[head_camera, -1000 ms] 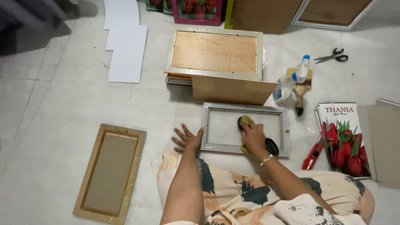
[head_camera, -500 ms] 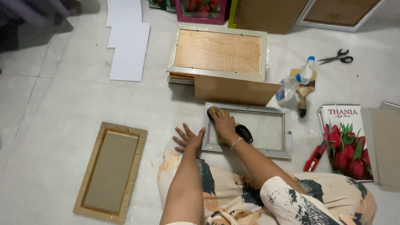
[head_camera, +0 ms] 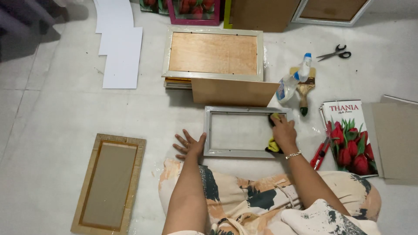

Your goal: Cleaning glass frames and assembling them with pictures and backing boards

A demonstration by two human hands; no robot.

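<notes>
While the left hand [head_camera: 189, 146] lies flat and spread on the floor, pressing against the left edge of the silver frame [head_camera: 247, 132], the right hand [head_camera: 284, 132] is curled down on a yellow cloth [head_camera: 273, 146] at the frame's right side. The cloth is bunched under the palm, so the fingers are closed on it; whether they grip it tightly or only press it, I cannot tell well from this view.

The silver frame lies flat on the floor just in front of the person's knees. It seems light and stiff, with a pane inside that is probably glass, so it would be fragile and slippery at the middle. I judge the safe hold is on the outer rails, at two opposite sides, not on the pane. The cloth is soft and takes any shape.

Counting around the silver frame: one wooden board [head_camera: 233, 92] leans just behind it, and one stack of frames [head_camera: 212, 53] is behind that board. One spray bottle [head_camera: 294, 80] and one brush [head_camera: 304, 89] lie behind its right corner, one pair of scissors [head_camera: 335, 52] further back. One red cutter [head_camera: 320, 153] and one tulip print [head_camera: 349, 137] are to its right. One gold frame [head_camera: 109, 183] is well apart to its left, and some white sheets [head_camera: 118, 48], at least two.
</notes>
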